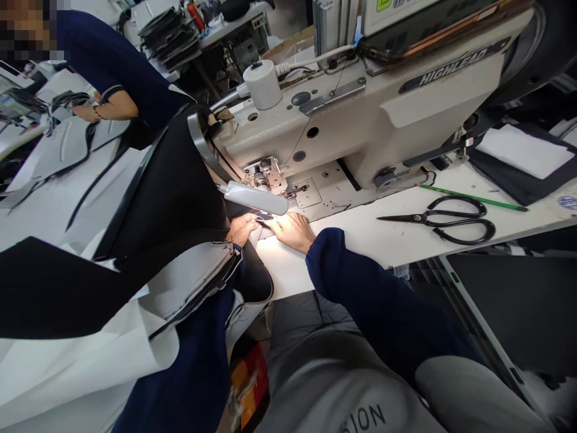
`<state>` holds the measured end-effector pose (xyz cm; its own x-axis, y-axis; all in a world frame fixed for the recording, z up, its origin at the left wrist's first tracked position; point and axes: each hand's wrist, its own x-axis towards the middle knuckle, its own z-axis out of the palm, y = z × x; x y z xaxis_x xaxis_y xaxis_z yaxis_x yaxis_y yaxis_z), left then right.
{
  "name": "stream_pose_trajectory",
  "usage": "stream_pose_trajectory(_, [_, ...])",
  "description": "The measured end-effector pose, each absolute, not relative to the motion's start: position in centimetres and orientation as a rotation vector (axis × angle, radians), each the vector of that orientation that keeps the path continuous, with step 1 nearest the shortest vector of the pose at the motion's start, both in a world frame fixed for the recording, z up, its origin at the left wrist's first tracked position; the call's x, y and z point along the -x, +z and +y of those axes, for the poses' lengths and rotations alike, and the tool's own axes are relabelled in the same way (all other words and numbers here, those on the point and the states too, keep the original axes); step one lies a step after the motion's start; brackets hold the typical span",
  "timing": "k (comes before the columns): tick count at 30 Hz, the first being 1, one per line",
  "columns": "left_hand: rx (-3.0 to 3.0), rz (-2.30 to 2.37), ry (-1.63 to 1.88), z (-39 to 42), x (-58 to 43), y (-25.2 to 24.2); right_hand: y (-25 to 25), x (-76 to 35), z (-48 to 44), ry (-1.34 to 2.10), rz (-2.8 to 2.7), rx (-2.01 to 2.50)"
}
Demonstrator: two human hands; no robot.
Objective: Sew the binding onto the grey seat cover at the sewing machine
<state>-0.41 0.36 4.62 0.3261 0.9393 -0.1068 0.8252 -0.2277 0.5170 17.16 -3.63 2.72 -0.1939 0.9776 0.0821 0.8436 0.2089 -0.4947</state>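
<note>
My left hand (pixel 241 230) grips the edge of a large black fabric panel (pixel 166 192) just in front of the presser foot (pixel 260 179) of a Highlead industrial sewing machine (pixel 360 102). The panel has a pale grey lining (pixel 193 282) and drapes over my left forearm. My right hand (pixel 292 231) lies flat on the white table top, its fingertips on a narrow dark strip of fabric (pixel 264 216). A slim LED work lamp (pixel 255 198) hangs just above my hands. It hides part of the needle area.
Black-handled tailor's scissors (pixel 444 219) and a green marking pencil (pixel 473 198) lie to the right on the table (pixel 360 246). Beyond them is a dark fabric piece with white paper (pixel 523 159). At the upper left, a co-worker's forearm (pixel 108 105) is near another table with pale fabric pieces.
</note>
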Motion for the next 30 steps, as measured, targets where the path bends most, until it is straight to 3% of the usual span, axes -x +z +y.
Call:
stream_pose_trajectory(9, [-1.865,1.494,0.356,0.9,1.1,3.7,2.9,-17.2,-3.9,0.462,-2.151,1.685])
stream_pose_trajectory(18, [-2.189,1.557,0.327,-4.5,-2.4,3.7,2.8,-22.6,-3.3,0.251,-1.876,2.027])
stream_pose_trajectory(25, [-2.506,1.635,-0.304,-10.8,-6.4,5.0,1.6,-27.0,-4.0,-0.084,-1.923,2.024])
stream_pose_trajectory(30, [-2.525,1.615,-0.288,-10.8,-6.1,5.9,1.3,-26.3,-4.2,-0.23,-1.954,1.744])
